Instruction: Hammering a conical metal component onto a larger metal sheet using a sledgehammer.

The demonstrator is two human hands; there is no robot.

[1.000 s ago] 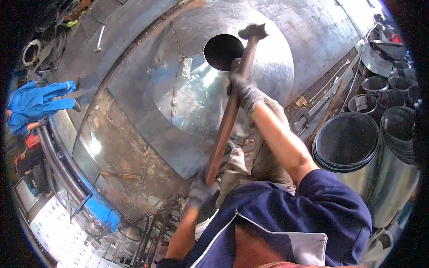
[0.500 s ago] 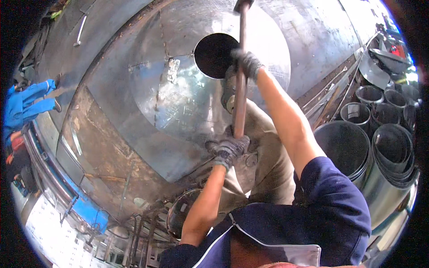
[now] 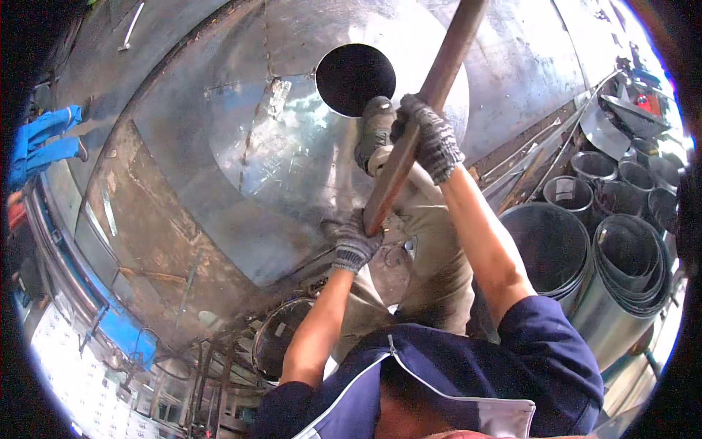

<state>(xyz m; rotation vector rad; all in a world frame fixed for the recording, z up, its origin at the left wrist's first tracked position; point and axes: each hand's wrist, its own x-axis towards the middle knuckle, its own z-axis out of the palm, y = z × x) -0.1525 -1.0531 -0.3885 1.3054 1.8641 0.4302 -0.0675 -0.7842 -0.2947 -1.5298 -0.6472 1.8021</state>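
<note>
Both gloved hands grip the long wooden handle of a sledgehammer, which slants up to the right. Its head is out of the frame now. My left hand, in a grey knit glove, is closed round the butt end. Farther up, my right hand is wrapped round the middle of the handle. Beneath lies a large round sheet of metal, shiny and scuffed, with a dark round hole at its centre. One of my shoes rests on the sheet beside the hole.
Several metal buckets and rolled sheets stand at the right. Long metal strips lie between them and the sheet. At the far left is a person in blue trousers, near a blue machine. A small hammer lies far left.
The handle has tipped from nearly upright in the picture to slanting right, and the hammer's head has left the frame. My right hand has shifted slightly right and nearer; both hands keep hold.
</note>
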